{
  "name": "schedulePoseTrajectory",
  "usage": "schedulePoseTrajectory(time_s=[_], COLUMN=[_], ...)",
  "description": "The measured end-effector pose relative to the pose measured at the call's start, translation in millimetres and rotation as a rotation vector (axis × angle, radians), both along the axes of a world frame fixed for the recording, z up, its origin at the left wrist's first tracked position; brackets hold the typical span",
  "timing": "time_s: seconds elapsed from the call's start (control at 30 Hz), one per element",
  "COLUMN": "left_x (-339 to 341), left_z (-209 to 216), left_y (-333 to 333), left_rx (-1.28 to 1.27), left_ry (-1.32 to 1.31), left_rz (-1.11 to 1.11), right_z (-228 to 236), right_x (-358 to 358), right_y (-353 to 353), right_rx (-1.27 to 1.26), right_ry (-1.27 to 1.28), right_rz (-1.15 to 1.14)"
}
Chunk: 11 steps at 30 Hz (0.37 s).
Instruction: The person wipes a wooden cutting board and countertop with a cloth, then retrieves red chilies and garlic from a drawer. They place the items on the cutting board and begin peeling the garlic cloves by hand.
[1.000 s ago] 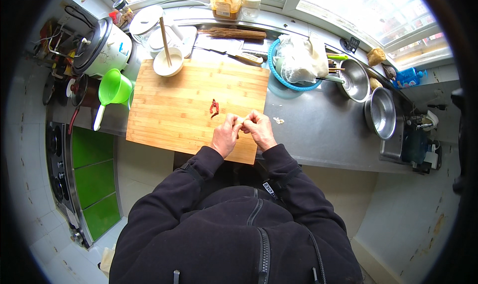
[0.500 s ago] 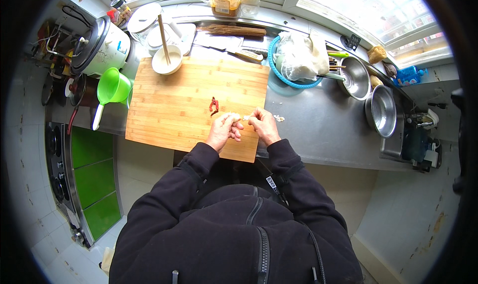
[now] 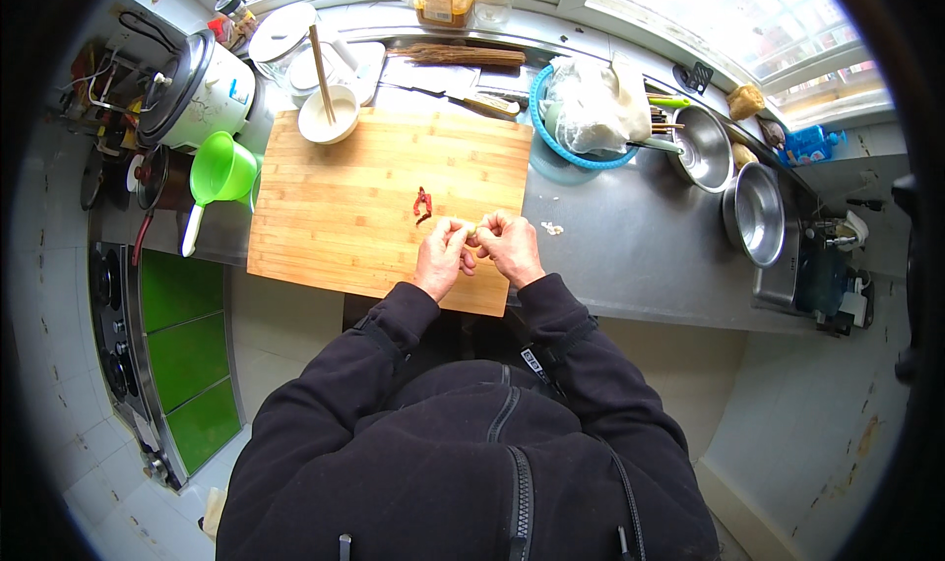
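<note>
My left hand (image 3: 443, 258) and my right hand (image 3: 514, 250) meet above the near right part of a wooden cutting board (image 3: 335, 207). Between their fingertips is a small pale garlic clove (image 3: 473, 235), mostly covered by the fingers. Both hands are closed in a pinch on it. Just beyond my left hand, dried red chilies (image 3: 422, 204) lie on the board. Bits of pale peel (image 3: 552, 228) are scattered on the steel counter to the right of my right hand.
A white bowl (image 3: 313, 124) with chopsticks stands on the board's far left corner. Behind the board lies a knife (image 3: 484, 102). A blue basket (image 3: 539, 118) and steel bowls (image 3: 756, 212) stand right; a green ladle (image 3: 221, 167) and rice cooker (image 3: 212, 98) left.
My right hand has moved left from beside the peel scraps to my left hand, and its fingertips now meet the left ones at the garlic clove.
</note>
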<state>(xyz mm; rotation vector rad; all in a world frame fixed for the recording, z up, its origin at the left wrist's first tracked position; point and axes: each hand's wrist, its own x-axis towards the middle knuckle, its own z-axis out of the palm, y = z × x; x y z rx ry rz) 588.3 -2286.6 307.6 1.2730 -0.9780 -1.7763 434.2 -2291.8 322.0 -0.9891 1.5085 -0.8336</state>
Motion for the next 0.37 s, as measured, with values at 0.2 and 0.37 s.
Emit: schedulePoseTrajectory(time_s=[0.2,0.37], left_x=[0,5], left_z=[4,3], left_y=[-4,-4], left_rx=[0.194,0.243], left_ry=[0.179,0.181], left_rz=[0.089,0.082], right_z=[-4,-14], right_x=[-5,-15], right_y=[-2,-2], right_rx=[0.009,0.016], right_ry=[0.061,0.087], right_rz=[-0.03,-0.018])
